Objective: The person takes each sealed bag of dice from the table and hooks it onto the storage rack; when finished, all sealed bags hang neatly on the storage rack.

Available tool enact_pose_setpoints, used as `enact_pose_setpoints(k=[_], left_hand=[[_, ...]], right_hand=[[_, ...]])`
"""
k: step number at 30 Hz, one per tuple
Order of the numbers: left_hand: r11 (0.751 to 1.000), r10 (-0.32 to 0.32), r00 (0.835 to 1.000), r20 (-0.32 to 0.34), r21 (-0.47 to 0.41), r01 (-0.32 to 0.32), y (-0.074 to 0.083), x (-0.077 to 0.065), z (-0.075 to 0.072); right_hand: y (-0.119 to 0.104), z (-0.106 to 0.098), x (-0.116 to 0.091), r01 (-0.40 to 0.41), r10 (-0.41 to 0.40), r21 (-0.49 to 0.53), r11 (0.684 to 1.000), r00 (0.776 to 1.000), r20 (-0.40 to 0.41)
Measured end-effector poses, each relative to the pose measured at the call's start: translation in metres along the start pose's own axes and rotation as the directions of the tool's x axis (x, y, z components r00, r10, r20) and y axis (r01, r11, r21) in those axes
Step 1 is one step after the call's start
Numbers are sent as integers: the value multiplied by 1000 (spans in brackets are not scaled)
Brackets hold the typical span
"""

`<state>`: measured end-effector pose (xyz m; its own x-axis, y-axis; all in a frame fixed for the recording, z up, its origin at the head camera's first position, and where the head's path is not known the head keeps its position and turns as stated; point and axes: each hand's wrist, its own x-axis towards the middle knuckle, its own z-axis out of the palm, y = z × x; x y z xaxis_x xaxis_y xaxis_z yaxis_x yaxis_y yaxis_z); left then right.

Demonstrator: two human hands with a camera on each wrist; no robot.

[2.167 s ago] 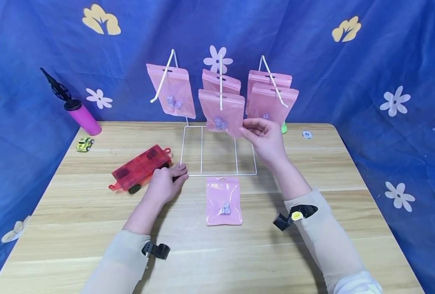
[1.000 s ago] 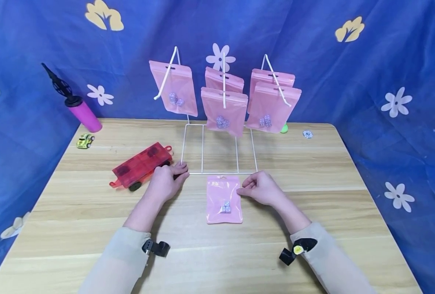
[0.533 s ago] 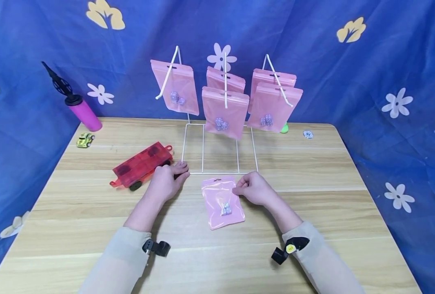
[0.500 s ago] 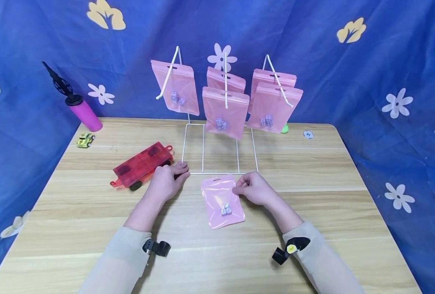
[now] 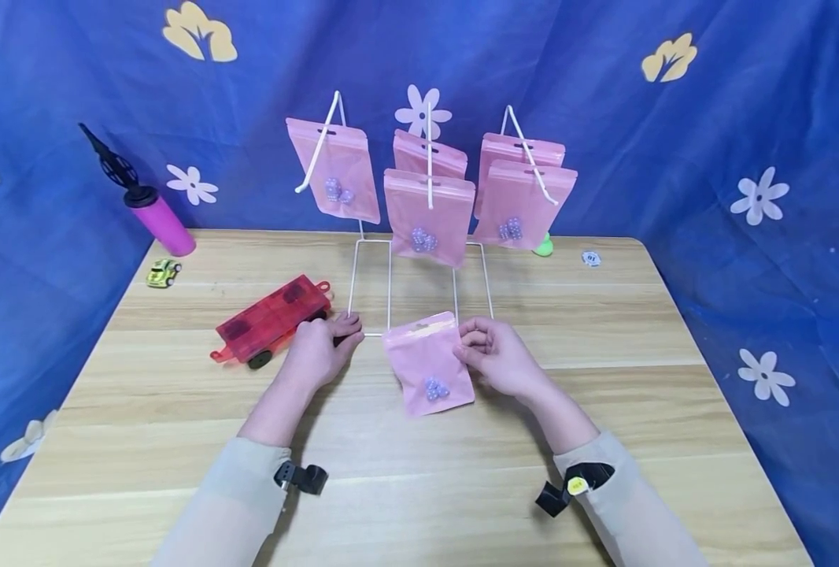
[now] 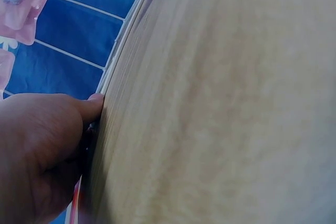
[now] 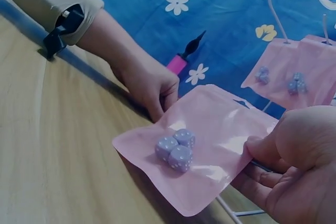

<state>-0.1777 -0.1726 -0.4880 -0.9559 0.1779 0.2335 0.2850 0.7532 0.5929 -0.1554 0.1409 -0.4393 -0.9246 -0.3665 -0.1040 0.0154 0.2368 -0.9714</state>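
My right hand (image 5: 500,356) pinches the right edge of a pink zip bag (image 5: 426,358), which is lifted and tilted above the table in front of the rack. Three pale purple dice (image 7: 176,149) lie in the bag's lower part in the right wrist view. My left hand (image 5: 320,350) holds the front left corner of the white wire rack (image 5: 389,291); its thumb shows there in the left wrist view. From the rack's hooks hang several similar bags: one on the left hook (image 5: 334,169), two on the middle hook (image 5: 430,220) and two on the right hook (image 5: 526,205).
A red toy trailer (image 5: 274,319) stands just left of my left hand. Farther back are a small yellow-green toy car (image 5: 163,272) and a pink and black hand pump (image 5: 160,224). Behind the rack's right side lie a green object (image 5: 544,246) and a round chip (image 5: 591,258).
My right hand has come down from the hanging bags to the bag on the table, gripped its right edge, turned it and raised it toward the rack. The left hand has stayed at the rack's corner.
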Motion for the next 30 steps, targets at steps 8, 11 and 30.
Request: enact_pose_setpoints(k=[8, 11, 30], left_hand=[[1000, 4, 1000, -30, -10, -5, 1, -1, 1], [1000, 0, 1000, -27, -13, -1, 2, 0, 1], [1000, 23, 999, -25, 0, -23, 2, -1, 1]], right_hand=[[-13, -6, -4, 51, -52, -24, 998, 997, -57], [-20, -8, -4, 74, -73, 5, 997, 996, -58], [-79, -6, 2, 198, -194, 84, 977, 980, -53]])
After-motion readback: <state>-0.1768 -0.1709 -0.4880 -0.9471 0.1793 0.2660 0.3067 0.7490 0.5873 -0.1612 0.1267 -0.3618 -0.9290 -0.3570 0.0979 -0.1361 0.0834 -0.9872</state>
